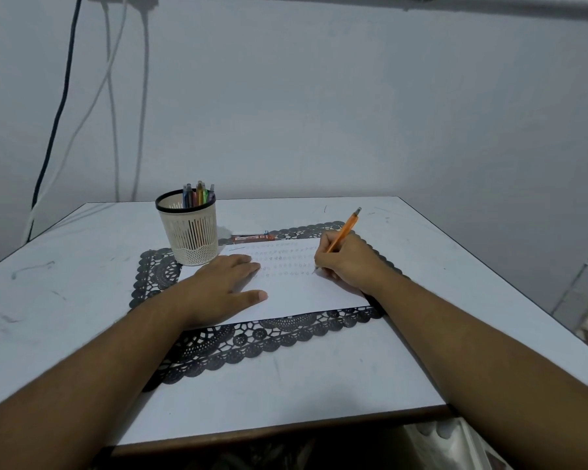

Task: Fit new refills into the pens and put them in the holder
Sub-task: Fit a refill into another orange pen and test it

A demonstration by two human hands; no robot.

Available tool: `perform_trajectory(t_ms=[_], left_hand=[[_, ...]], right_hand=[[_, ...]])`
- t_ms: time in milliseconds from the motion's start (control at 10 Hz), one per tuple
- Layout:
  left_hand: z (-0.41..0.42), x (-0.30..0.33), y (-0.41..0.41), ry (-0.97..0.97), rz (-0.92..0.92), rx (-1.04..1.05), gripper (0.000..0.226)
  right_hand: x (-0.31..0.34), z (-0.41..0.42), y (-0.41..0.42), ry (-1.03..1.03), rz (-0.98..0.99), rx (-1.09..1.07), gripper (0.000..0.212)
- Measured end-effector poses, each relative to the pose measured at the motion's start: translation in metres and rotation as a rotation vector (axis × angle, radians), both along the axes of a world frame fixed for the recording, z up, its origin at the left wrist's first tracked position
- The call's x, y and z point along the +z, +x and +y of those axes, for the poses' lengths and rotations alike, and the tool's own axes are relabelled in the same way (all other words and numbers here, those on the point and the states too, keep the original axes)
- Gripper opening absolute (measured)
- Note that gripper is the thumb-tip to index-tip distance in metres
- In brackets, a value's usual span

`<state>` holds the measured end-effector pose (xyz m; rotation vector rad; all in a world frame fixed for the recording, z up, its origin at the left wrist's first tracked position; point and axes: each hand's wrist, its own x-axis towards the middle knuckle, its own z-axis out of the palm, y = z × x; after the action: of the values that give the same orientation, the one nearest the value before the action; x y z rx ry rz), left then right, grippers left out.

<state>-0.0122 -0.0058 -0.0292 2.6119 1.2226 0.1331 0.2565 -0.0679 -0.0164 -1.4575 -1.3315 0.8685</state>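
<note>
The pale grey tabletop (pixel 82 300) carries a black lace-patterned placemat (pixel 218 347), and on that a white sheet of paper (pixel 296 296) which the left hand (pixel 218 283) presses down with straight, flat fingers. At eleven o'clock from the sheet stands the cream slotted plastic holder (pixel 189 232), already stocked with coloured pens (pixel 197 193). At two o'clock the right hand (pixel 347 262) has its fingers pinched on a slim orange pen (pixel 345 229), tip on the paper; it looks light, stiff and slick, best held low on the barrel.
</note>
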Motion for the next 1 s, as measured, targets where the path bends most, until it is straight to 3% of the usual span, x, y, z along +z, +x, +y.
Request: perform_trajectory(t_ms=[1000], left_hand=[[-0.008, 0.006, 0.002, -0.012, 0.007, 0.005, 0.074]], right_hand=[[0.001, -0.002, 0.009, -0.014, -0.074, -0.01, 0.025]])
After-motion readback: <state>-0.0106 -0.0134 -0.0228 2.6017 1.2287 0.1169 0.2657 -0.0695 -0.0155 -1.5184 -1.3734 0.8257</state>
